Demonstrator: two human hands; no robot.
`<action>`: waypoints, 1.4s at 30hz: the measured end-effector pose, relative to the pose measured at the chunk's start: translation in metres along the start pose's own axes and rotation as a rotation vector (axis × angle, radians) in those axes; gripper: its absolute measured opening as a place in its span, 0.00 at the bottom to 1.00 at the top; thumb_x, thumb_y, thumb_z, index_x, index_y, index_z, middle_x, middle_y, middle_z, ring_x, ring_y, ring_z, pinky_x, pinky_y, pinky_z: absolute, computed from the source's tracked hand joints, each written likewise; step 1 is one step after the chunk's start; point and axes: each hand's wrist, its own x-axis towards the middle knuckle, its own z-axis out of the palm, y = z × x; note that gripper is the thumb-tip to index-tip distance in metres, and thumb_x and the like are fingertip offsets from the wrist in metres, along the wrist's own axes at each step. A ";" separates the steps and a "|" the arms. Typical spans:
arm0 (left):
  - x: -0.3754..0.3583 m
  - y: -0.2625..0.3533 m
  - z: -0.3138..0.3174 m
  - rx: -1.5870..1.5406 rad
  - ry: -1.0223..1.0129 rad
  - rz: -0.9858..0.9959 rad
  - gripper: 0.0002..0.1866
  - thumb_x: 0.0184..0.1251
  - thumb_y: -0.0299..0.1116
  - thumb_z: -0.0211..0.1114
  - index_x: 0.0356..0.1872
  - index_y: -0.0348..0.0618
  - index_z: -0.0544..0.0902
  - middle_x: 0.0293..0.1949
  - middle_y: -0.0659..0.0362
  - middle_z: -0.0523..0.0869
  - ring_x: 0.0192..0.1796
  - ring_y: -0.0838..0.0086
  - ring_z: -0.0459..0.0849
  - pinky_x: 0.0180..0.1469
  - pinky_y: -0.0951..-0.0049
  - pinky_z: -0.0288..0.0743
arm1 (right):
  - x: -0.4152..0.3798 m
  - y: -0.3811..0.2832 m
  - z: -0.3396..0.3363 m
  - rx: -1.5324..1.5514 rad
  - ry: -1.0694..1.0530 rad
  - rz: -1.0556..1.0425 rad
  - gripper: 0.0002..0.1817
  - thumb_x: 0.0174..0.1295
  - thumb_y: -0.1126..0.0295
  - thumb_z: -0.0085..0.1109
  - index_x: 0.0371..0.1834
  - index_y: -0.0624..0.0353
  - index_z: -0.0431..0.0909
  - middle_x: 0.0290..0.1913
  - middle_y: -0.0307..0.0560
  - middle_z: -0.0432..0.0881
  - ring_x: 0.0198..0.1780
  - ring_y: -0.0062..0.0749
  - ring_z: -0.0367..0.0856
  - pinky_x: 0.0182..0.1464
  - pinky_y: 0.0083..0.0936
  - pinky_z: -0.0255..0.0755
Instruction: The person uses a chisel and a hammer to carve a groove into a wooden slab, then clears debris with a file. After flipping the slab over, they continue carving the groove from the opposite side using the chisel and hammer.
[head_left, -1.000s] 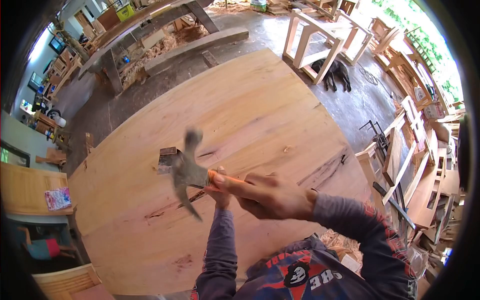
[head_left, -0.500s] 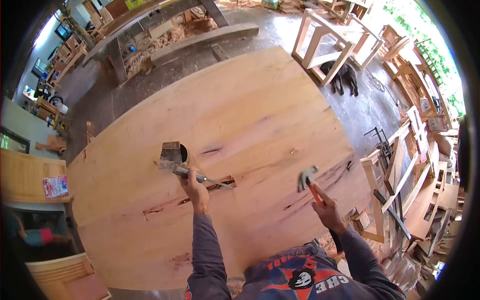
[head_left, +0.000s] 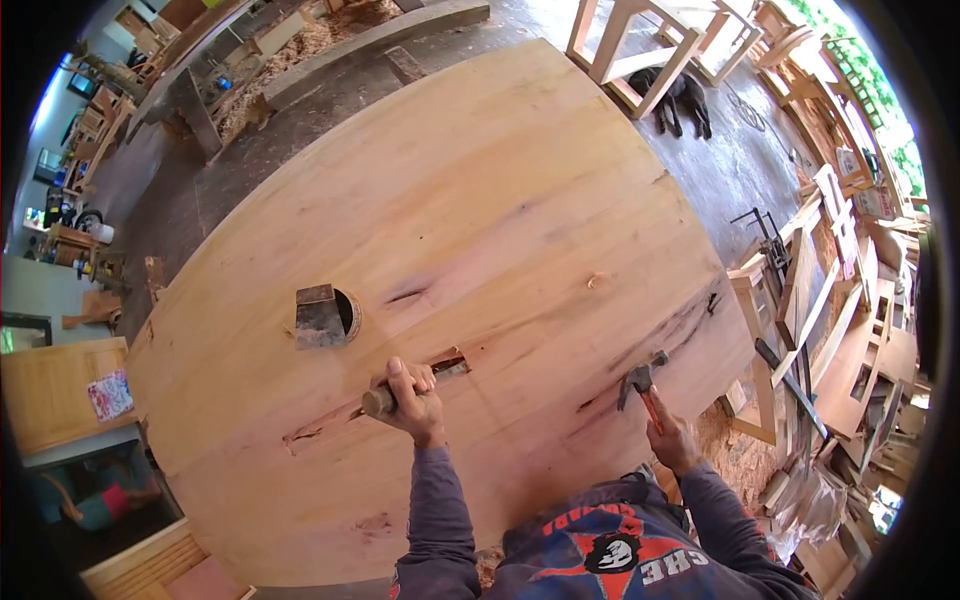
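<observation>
Over the pale wooden table (head_left: 450, 215), the left hand (head_left: 415, 408) grips a brownish round-ended tool handle (head_left: 379, 403); the right hand (head_left: 674, 444) clasps an orange-handled metal claw hammer (head_left: 639, 379).

Smooth, matt wooden panel (head_left: 480, 150), dull metal hammer head (head_left: 638, 378), soft cloth sleeve (head_left: 440, 510).
</observation>
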 end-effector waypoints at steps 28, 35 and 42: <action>-0.024 -0.001 0.013 0.084 -0.051 0.054 0.14 0.78 0.28 0.61 0.28 0.43 0.72 0.17 0.63 0.72 0.19 0.81 0.68 0.23 0.75 0.66 | 0.003 -0.006 -0.008 0.016 -0.048 0.053 0.38 0.64 0.72 0.60 0.81 0.53 0.62 0.38 0.74 0.84 0.39 0.69 0.85 0.42 0.50 0.78; -0.026 0.000 0.014 0.102 -0.034 0.064 0.14 0.78 0.28 0.61 0.28 0.43 0.71 0.17 0.63 0.72 0.19 0.81 0.68 0.24 0.75 0.67 | 0.005 -0.009 -0.011 0.018 -0.045 0.056 0.39 0.64 0.72 0.60 0.81 0.50 0.63 0.35 0.72 0.84 0.38 0.69 0.85 0.41 0.49 0.78; -0.026 0.000 0.017 0.087 -0.062 0.075 0.13 0.78 0.27 0.61 0.29 0.42 0.72 0.17 0.62 0.73 0.19 0.81 0.69 0.23 0.75 0.67 | 0.006 -0.011 -0.014 0.018 -0.054 0.066 0.39 0.63 0.73 0.61 0.80 0.51 0.64 0.37 0.73 0.84 0.39 0.68 0.86 0.42 0.49 0.80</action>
